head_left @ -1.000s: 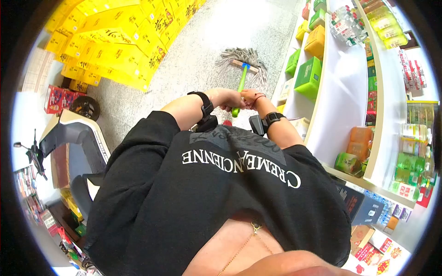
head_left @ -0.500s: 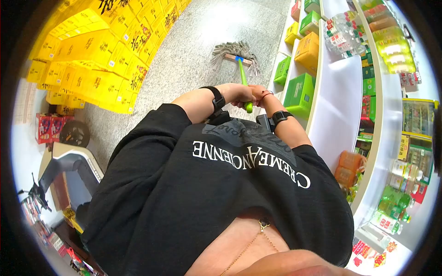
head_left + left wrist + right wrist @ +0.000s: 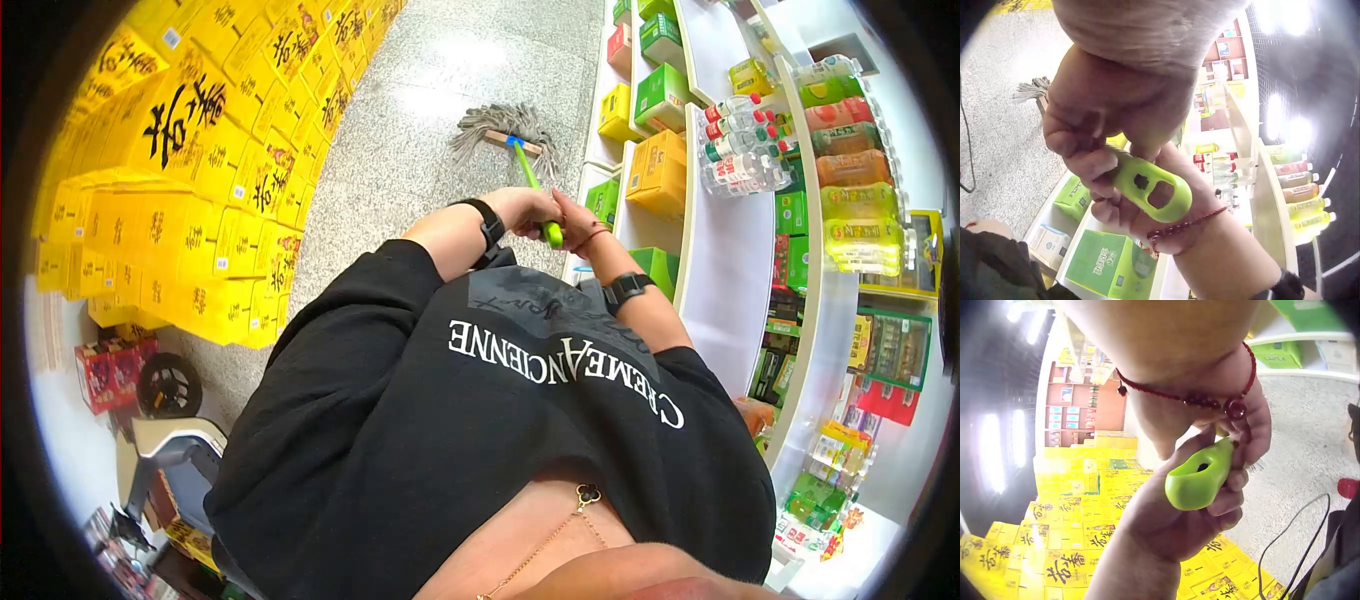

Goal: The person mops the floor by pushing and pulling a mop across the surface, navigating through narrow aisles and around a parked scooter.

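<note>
Both hands grip the bright green handle [image 3: 528, 170] of a mop in front of the person's body. The mop's grey string head [image 3: 540, 120] lies spread on the speckled floor ahead, with a wooden bar and a blue joint at its middle. In the left wrist view, the left hand [image 3: 1122, 112] curls its fingers round the handle near its end, where a hanging hole shows. Close beside it, the right hand [image 3: 1210, 419], with a red bead bracelet at its wrist, wraps its fingers round the handle too; the two hands overlap in the head view.
Stacked yellow cartons [image 3: 200, 210] line the left side. Along the right run white shelves [image 3: 735, 290] with green boxes [image 3: 662, 100] and bottles [image 3: 745, 150]. A black wheel [image 3: 168, 385] and a grey-and-beige scooter-like body [image 3: 180, 460] stand at lower left. Speckled floor [image 3: 400, 130] runs between.
The view has advanced along the aisle, so the yellow cartons fill more of the left and the scooter-like body has slid down. The hands and handle end have shifted right in view, still gripping.
</note>
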The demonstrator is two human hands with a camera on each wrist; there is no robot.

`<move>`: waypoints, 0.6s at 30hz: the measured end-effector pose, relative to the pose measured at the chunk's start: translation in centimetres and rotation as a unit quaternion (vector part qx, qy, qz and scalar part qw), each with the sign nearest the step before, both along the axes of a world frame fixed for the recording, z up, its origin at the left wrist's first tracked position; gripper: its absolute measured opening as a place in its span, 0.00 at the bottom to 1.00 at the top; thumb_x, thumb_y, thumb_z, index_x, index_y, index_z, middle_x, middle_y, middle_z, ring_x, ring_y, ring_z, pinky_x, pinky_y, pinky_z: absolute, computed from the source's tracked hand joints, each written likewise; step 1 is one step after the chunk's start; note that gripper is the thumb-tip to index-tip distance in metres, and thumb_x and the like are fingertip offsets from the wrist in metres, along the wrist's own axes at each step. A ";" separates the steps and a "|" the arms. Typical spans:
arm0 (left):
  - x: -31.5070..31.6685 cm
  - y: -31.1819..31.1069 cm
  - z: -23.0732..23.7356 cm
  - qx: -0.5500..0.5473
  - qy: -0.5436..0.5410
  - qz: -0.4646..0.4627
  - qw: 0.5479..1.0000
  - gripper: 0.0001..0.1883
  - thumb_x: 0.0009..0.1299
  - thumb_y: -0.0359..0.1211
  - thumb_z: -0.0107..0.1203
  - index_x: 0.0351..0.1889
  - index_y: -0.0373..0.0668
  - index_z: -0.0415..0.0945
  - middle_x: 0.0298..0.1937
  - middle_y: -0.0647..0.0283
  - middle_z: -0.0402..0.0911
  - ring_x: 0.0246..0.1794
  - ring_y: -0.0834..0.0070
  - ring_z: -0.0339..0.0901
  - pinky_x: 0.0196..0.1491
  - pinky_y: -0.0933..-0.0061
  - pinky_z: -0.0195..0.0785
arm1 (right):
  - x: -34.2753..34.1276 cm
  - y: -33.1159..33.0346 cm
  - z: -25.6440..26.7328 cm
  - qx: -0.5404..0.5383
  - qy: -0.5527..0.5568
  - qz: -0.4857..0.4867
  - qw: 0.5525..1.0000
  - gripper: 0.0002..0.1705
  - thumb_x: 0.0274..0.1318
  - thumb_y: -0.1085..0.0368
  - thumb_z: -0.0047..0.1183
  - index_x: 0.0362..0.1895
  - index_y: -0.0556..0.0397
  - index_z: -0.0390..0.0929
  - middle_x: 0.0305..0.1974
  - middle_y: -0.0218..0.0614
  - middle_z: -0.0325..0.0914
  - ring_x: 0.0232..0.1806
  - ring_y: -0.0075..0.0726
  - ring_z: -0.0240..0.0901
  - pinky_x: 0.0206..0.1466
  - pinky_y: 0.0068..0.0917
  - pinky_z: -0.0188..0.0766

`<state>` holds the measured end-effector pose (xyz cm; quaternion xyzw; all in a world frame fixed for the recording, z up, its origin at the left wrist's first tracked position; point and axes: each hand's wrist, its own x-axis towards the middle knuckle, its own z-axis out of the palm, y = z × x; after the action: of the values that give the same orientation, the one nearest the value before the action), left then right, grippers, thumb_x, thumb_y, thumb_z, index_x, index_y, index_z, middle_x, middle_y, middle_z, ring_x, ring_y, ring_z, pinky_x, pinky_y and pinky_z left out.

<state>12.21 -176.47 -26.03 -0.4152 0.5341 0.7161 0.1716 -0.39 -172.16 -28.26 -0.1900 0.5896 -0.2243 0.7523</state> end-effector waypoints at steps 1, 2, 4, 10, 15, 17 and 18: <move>-0.8 -1.5 -0.8 0.026 0.007 -0.012 1.000 0.13 0.61 0.44 0.40 0.23 0.49 0.70 0.13 0.71 0.67 0.08 0.82 0.59 0.14 0.80 0.50 | -0.8 -1.2 0.1 -0.009 -0.030 0.021 0.999 0.26 0.52 0.38 0.37 0.28 0.48 0.71 0.20 0.30 0.70 0.17 0.27 0.67 0.18 0.22 0.64; -1.5 -3.1 -1.3 0.051 0.015 -0.027 0.998 0.12 0.61 0.45 0.42 0.23 0.51 0.71 0.14 0.72 0.68 0.08 0.83 0.59 0.13 0.80 0.49 | -1.4 -2.1 0.4 -0.020 -0.059 0.039 0.997 0.27 0.51 0.37 0.37 0.28 0.47 0.71 0.20 0.30 0.70 0.18 0.27 0.67 0.18 0.21 0.64; -3.2 -5.8 -3.8 0.033 0.046 0.000 0.998 0.13 0.60 0.46 0.46 0.20 0.50 0.69 0.14 0.71 0.66 0.08 0.84 0.58 0.13 0.81 0.49 | -2.1 -3.5 3.7 -0.008 -0.004 0.061 0.998 0.27 0.50 0.39 0.40 0.30 0.50 0.71 0.22 0.30 0.71 0.20 0.27 0.68 0.20 0.22 0.65; -9.4 -13.3 -7.4 0.095 0.004 0.035 0.995 0.18 0.61 0.50 0.42 0.18 0.48 0.65 0.11 0.70 0.63 0.07 0.84 0.55 0.13 0.82 0.48 | -6.3 -8.6 6.0 -0.111 0.062 0.110 0.986 0.22 0.44 0.62 0.57 0.44 0.50 0.63 0.29 0.31 0.70 0.21 0.25 0.68 0.22 0.20 0.64; -12.5 -21.5 -6.0 0.070 -0.055 0.030 0.996 0.18 0.61 0.48 0.44 0.15 0.49 0.66 0.10 0.69 0.65 0.06 0.82 0.57 0.11 0.80 0.47 | -10.4 -16.7 1.5 -0.127 0.062 0.061 0.988 0.26 0.36 0.72 0.58 0.44 0.53 0.64 0.29 0.33 0.69 0.23 0.28 0.69 0.22 0.24 0.66; -13.7 -25.9 -5.7 0.040 -0.057 0.075 0.995 0.15 0.61 0.43 0.44 0.16 0.47 0.68 0.11 0.67 0.65 0.06 0.79 0.58 0.10 0.78 0.45 | -11.3 -21.4 1.0 -0.154 0.082 0.058 0.983 0.26 0.37 0.69 0.57 0.45 0.51 0.64 0.30 0.35 0.69 0.20 0.30 0.69 0.20 0.26 0.66; -14.3 -27.9 -6.0 0.041 -0.060 0.075 0.995 0.15 0.61 0.43 0.44 0.16 0.47 0.68 0.11 0.67 0.65 0.06 0.79 0.58 0.10 0.78 0.45 | -11.8 -23.6 1.0 -0.153 0.079 0.058 0.983 0.26 0.37 0.69 0.57 0.45 0.51 0.64 0.30 0.35 0.69 0.20 0.30 0.69 0.20 0.26 0.66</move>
<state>-2.09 -204.42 -31.99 -0.4890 0.4602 0.7221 0.1662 -12.18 -195.72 -27.28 -0.3537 0.5936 -0.2523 0.6774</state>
